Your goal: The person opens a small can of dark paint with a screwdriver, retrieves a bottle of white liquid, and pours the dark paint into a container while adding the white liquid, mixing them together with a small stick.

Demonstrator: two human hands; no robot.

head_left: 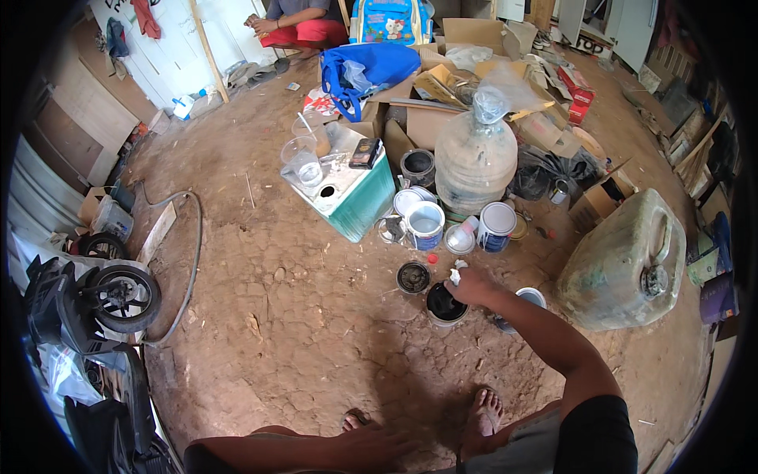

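My right hand reaches over an open can of black stuff on the dirt floor. Its fingers are closed, with a crumpled white scrap sticking out of them; whether it is cloth or paper I cannot make out. The fingertips are partly hidden at the can's rim. Beside this can lies a round, dark-coated lid. My left hand rests low near my knee, dim, its fingers loosely stretched and nothing visible in them. Just right of my right forearm stands another can with a pale top.
Paint cans cluster before a big dusty water bottle. A green-sided box holds plastic cups. At right stands a large grimy jerrycan; cardboard lies behind. A motorbike and a hose are at left. Another person sits far back.
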